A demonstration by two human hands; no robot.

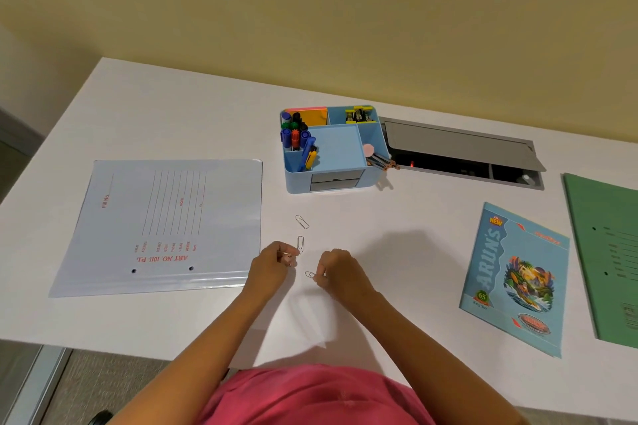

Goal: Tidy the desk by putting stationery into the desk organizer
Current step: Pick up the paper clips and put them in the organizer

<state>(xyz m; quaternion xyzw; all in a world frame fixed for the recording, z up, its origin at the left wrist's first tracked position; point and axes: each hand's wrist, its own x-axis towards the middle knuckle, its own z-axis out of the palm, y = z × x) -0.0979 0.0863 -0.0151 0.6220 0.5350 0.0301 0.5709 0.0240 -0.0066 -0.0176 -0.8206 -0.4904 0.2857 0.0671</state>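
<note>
Both hands sit low on the desk (207, 121), curled over a small scatter of paper clips, which fits the job: thin wire lying flat can only be lifted with fingertips pressed close to the surface. The left hand (272, 264) is closed with something thin and pale at its fingertips, probably a clip already gathered, though I cannot tell for sure what it grips. Just beyond those fingertips a clip (300, 244) lies upright on the desk, and further out a second clip (302, 221) lies tilted. The right hand (333, 267) is pinched down on a third clip (310, 274) at its fingertips; whether it has the clip lifted or is only touching it is unclear. The organizer (331, 179) stands well beyond both hands, its middle compartment bare, pens packed on its left side. The clips appear to be the last loose stationery, so collecting them in the hands first saves trips.
</note>
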